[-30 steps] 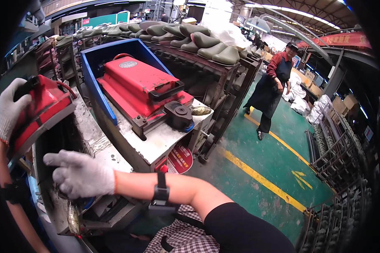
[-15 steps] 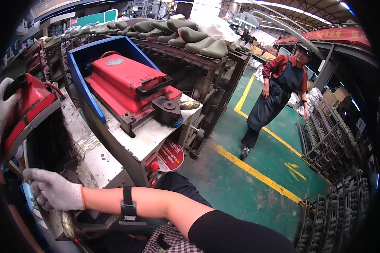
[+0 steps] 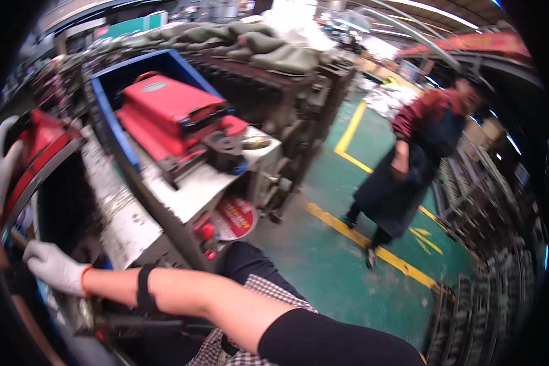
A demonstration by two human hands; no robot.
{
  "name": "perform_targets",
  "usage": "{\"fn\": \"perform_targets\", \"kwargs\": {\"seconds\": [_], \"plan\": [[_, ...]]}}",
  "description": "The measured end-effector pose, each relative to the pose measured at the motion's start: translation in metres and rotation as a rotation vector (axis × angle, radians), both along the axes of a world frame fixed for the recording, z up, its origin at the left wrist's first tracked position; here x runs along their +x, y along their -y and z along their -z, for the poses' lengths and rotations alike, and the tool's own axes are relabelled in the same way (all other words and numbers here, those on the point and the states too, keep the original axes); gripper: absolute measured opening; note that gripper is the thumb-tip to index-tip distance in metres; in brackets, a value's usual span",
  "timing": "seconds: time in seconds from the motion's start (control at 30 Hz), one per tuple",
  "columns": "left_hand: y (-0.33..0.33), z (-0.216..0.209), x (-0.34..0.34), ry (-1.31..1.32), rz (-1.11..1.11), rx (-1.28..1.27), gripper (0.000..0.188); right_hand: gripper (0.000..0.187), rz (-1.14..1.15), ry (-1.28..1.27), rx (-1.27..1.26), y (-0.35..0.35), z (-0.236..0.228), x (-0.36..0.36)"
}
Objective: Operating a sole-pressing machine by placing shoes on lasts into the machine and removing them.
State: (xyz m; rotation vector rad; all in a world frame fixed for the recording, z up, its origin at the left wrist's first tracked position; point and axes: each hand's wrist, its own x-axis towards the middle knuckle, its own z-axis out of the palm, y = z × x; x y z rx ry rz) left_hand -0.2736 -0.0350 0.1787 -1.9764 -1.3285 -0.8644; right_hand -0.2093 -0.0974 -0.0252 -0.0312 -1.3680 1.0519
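Extending across centre-left, the white-topped machine (image 3: 192,203) carries a red housing (image 3: 171,113). A red cover (image 3: 46,143) stands tilted at far left. The left hand (image 3: 3,161) grips its black handle (image 3: 19,128). The right hand (image 3: 52,268) curls below, near a tan bar (image 3: 18,237); whether it holds anything cannot be determined.

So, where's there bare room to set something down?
White tabletop before the red housing; scuffed white strip between the blue bin and the left hand's tilted red cover; green floor left of the nearer yellow line. Crowded: the rack, heaped with green footwear.
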Motion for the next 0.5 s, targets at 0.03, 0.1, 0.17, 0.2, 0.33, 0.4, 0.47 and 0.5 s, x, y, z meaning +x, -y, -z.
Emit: {"fn": "perform_targets", "kwargs": {"seconds": [0.03,0.1,0.17,0.2,0.33,0.4,0.47,0.5], "plan": [[0.018,0.026,-0.055,-0.014,-0.003,0.077,0.048,0.018,-0.194,0.240,-0.043,0.019,-0.001,0.013],[0.021,0.043,-0.010,-0.125,-0.115,0.079,0.061,0.026,0.022,0.575,0.201,-0.009,0.001,0.073],[0.042,0.056,0.004,-0.123,-0.125,0.121,0.062,0.030,0.124,0.999,0.475,-0.029,-0.023,0.119],[0.056,0.063,-0.003,-0.133,-0.152,0.117,0.062,0.030,0.184,0.997,0.527,-0.041,-0.023,0.122],[0.099,0.086,-0.030,-0.320,-0.275,0.161,0.073,0.035,0.301,1.008,0.388,-0.108,-0.015,0.117],[0.111,0.071,-0.024,-0.220,-0.235,0.106,0.058,0.055,0.334,1.193,0.279,-0.138,-0.018,0.100],[0.104,0.076,-0.036,-0.224,-0.242,0.128,0.066,0.080,0.234,1.280,0.180,-0.165,-0.012,0.073],[0.103,0.076,-0.036,-0.222,-0.254,0.122,0.065,0.088,0.218,1.292,0.129,-0.172,-0.011,0.061]]}}
